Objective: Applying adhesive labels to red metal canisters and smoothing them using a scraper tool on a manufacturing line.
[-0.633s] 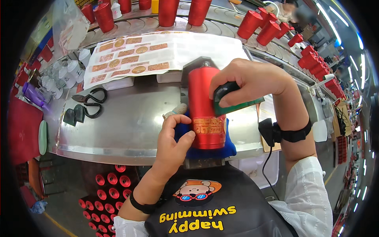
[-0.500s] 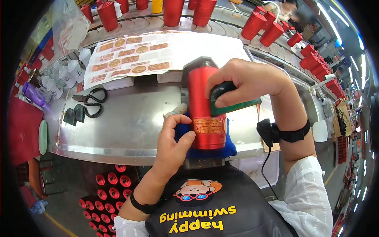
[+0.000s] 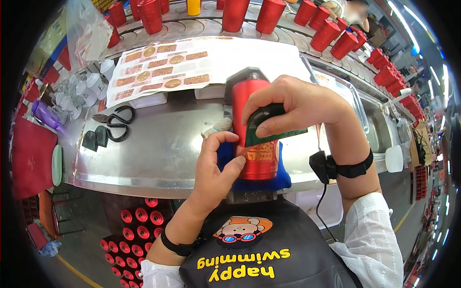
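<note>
A red metallic tumbler (image 3: 246, 108) lies lengthwise before me on a blue cloth (image 3: 283, 178), its far end at a grey metal stand (image 3: 247, 73). Gold-patterned lettering forms a decal (image 3: 259, 152) near its close end. My left hand (image 3: 213, 165) is at the tumbler's left side, with thumb and forefinger pressed to it beside the decal. From above, my right hand (image 3: 302, 105) grips a dark green squeegee (image 3: 285, 137), whose edge meets the tumbler just beyond the decal. Whether the left thumb also pinches a film edge cannot be made out.
A decal sheet (image 3: 168, 65) lies behind the tumbler. Black-handled scissors (image 3: 117, 122) and dark green pads (image 3: 95, 138) are at left. Red tumblers (image 3: 235, 14) stand on a curved conveyor (image 3: 192, 24) at the back. A sink (image 3: 374, 129) is at right; a person sits far right.
The squeegee has slid left across the tumbler with my right hand. My left hand stays at the tumbler's side. Tumblers on the conveyor have shifted to the right.
</note>
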`<state>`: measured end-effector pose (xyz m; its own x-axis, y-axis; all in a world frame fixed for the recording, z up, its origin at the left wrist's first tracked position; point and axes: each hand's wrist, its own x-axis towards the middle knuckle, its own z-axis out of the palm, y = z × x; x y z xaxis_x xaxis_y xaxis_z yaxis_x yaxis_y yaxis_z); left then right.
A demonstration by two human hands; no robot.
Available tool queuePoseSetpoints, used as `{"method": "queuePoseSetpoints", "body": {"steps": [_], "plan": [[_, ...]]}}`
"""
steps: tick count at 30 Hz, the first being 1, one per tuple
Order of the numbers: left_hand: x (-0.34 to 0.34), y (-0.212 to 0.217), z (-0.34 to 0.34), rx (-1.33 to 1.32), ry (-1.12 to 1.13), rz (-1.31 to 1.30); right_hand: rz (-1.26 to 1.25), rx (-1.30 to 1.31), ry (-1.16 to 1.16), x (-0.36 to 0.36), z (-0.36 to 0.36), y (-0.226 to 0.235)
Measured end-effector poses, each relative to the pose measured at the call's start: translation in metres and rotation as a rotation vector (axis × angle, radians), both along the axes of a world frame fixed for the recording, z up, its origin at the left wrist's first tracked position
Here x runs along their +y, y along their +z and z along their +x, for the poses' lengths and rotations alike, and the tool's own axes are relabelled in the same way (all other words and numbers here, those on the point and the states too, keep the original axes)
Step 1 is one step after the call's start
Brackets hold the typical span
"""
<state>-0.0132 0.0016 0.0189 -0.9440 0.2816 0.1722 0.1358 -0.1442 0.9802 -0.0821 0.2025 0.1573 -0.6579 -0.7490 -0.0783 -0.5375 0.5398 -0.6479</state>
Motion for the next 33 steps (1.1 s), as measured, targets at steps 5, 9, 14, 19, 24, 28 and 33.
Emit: {"method": "queuePoseSetpoints", "body": {"steps": [5,9,14,19,24,28,33], "plan": [[-0.004,0.004,-0.004,0.012,-0.024,-0.121,-0.189,0.250,-0.249,0.030,0.031,-0.019],[-0.005,0.018,-0.007,0.122,0.030,-0.289,-0.366,0.273,-0.632,0.034,0.071,-0.046],[0.001,0.026,-0.011,0.349,0.116,-0.430,-0.606,0.264,-0.678,0.036,0.105,-0.098],[0.010,0.054,-0.007,0.431,0.072,-0.463,-0.630,0.194,-0.833,0.016,0.107,-0.113],[0.005,0.054,-0.008,0.404,0.071,-0.480,-0.476,0.392,-0.818,-0.001,0.100,-0.117],[0.001,0.040,-0.006,0.351,0.127,-0.507,-0.399,0.423,-0.805,-0.012,0.098,-0.117],[0.002,0.034,-0.007,0.320,0.133,-0.466,-0.353,0.458,-0.828,-0.016,0.098,-0.118]]}}
